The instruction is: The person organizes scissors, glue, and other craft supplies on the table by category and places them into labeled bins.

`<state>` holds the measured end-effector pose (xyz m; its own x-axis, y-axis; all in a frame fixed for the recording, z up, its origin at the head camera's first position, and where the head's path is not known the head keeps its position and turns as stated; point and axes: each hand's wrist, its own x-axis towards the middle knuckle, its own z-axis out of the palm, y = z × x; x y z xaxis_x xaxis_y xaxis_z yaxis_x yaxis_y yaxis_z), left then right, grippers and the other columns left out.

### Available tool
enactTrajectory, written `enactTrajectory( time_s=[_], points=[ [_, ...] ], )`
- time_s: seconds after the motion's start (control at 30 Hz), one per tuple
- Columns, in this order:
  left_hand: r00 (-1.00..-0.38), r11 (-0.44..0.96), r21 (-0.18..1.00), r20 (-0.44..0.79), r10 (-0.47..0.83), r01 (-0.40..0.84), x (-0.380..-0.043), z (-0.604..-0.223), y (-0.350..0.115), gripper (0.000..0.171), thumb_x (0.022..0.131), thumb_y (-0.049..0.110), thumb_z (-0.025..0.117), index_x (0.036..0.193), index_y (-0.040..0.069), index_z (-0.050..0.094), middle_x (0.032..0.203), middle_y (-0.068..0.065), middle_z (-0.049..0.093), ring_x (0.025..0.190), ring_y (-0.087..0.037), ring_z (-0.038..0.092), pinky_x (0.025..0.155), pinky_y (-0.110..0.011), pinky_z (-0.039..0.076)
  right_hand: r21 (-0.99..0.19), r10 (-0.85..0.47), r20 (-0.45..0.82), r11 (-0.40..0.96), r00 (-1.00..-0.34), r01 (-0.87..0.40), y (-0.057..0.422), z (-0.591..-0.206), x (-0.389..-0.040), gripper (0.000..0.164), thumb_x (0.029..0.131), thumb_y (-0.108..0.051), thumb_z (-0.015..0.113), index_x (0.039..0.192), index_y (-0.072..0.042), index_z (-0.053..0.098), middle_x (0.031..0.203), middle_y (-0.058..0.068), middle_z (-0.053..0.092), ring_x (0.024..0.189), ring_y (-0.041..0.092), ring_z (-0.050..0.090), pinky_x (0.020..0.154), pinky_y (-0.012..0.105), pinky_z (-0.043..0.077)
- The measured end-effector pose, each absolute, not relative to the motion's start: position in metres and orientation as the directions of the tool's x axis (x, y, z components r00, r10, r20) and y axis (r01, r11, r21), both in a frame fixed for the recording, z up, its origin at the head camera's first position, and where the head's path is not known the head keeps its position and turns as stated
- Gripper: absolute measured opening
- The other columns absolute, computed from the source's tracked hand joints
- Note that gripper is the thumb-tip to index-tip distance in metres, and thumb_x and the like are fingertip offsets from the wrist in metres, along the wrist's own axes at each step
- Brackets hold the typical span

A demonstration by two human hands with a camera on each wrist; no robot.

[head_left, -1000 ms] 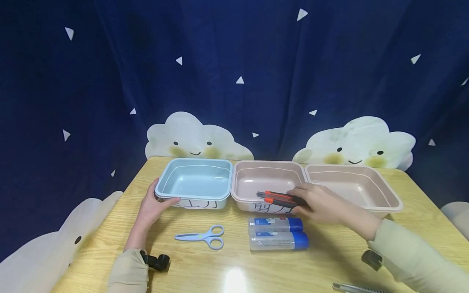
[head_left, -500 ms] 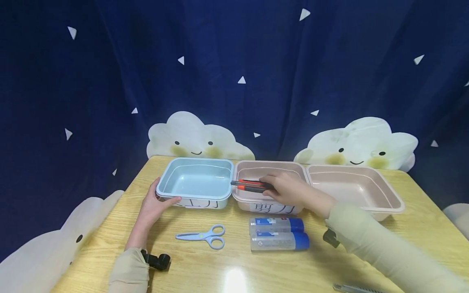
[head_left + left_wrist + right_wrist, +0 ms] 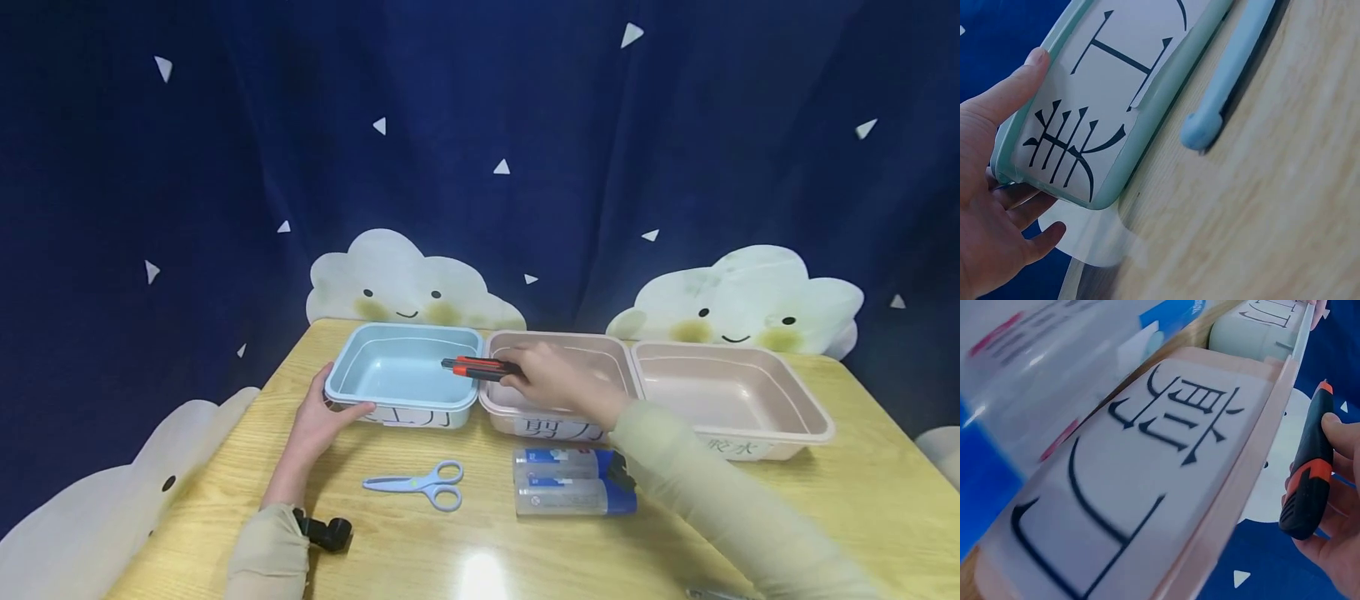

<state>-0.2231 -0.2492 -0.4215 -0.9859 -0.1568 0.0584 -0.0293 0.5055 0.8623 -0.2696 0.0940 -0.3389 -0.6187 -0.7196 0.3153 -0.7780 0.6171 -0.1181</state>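
Observation:
My right hand (image 3: pixel 551 375) grips a black and orange utility knife (image 3: pixel 483 369) over the middle pink bin (image 3: pixel 498 410). The knife's front end points left and overlaps the inside of the light blue bin (image 3: pixel 405 330). In the right wrist view, thumb and fingers lie along the sides of the knife (image 3: pixel 1310 456). At the left, my left hand (image 3: pixel 315 425) holds the blue bin by its near left corner. The left wrist view has the thumb of that hand (image 3: pixel 985 144) along the bin's labelled front (image 3: pixel 1082 119), with fingers around the corner below.
Blue scissors (image 3: pixel 416 483) lie in front of the blue bin. Two clear glue bottles (image 3: pixel 558 497) with blue caps lie before the middle bin, partly under the right wrist. Another pink bin (image 3: pixel 813 425) stands at right. A grey cutter (image 3: pixel 712 594) lies at the near edge.
My right hand has carried the utility knife leftward, from the front right of the middle bin to above it, the tip reaching over the blue bin. My left hand stays on the blue bin.

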Motion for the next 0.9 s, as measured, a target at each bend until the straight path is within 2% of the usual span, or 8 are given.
enactTrajectory(
  time_s=[0.13, 0.27, 0.43, 0.67, 0.9],
  points=[
    [-0.986, 0.498, 0.867, 0.051, -0.158, -0.035, -0.223, -0.422, -0.248, 0.108, 0.068, 0.039, 0.078, 0.147, 0.014, 0.007, 0.147, -0.017, 0.025, 0.132, -0.036, 0.028, 0.107, -0.050, 0.025, -0.093, -0.711, 0.352, 0.620, -0.609, -0.779, 0.083, -0.344, -0.275, 0.021, 0.082, -0.018, 0.066, 0.098, -0.005, 0.067, 0.084, 0.001, 0.060, 0.069, 0.011, 0.049, 0.066, 0.027, 0.045],
    [-0.986, 0.495, 0.868, 0.051, -0.161, -0.035, -0.223, -0.421, -0.248, 0.109, 0.068, 0.040, 0.078, 0.147, 0.014, 0.007, 0.147, -0.016, 0.024, 0.132, -0.036, 0.027, 0.107, -0.050, 0.025, -0.105, -0.689, 0.356, 0.642, -0.632, -0.759, 0.069, -0.345, -0.277, 0.025, 0.083, -0.020, 0.065, 0.102, -0.005, 0.067, 0.085, 0.002, 0.062, 0.073, 0.013, 0.054, 0.071, 0.029, 0.047],
    [-0.985, 0.489, 0.872, 0.057, -0.163, -0.030, -0.223, -0.420, -0.246, 0.108, 0.068, 0.038, 0.078, 0.147, 0.013, 0.008, 0.147, -0.017, 0.024, 0.132, -0.036, 0.028, 0.107, -0.050, 0.025, -0.148, -0.673, 0.321, 0.659, -0.666, -0.738, 0.053, -0.345, -0.281, 0.032, 0.084, -0.026, 0.064, 0.109, -0.004, 0.065, 0.098, 0.006, 0.066, 0.089, 0.018, 0.061, 0.083, 0.033, 0.047],
    [-0.985, 0.488, 0.872, 0.051, -0.166, -0.037, -0.224, -0.420, -0.244, 0.109, 0.068, 0.039, 0.078, 0.147, 0.014, 0.006, 0.147, -0.017, 0.024, 0.132, -0.035, 0.028, 0.107, -0.049, 0.025, -0.210, -0.653, 0.305, 0.664, -0.693, -0.718, 0.032, -0.344, -0.288, 0.034, 0.083, -0.029, 0.066, 0.109, -0.007, 0.066, 0.097, 0.004, 0.067, 0.084, 0.015, 0.059, 0.076, 0.031, 0.047],
    [-0.985, 0.479, 0.877, 0.049, -0.165, -0.037, -0.224, -0.422, -0.247, 0.109, 0.068, 0.039, 0.078, 0.147, 0.015, 0.006, 0.147, -0.016, 0.024, 0.132, -0.035, 0.028, 0.107, -0.049, 0.025, -0.251, -0.629, 0.285, 0.679, -0.723, -0.690, 0.013, -0.342, -0.290, 0.037, 0.082, -0.031, 0.067, 0.110, -0.008, 0.066, 0.100, 0.004, 0.067, 0.086, 0.015, 0.059, 0.077, 0.031, 0.047]
  ],
)
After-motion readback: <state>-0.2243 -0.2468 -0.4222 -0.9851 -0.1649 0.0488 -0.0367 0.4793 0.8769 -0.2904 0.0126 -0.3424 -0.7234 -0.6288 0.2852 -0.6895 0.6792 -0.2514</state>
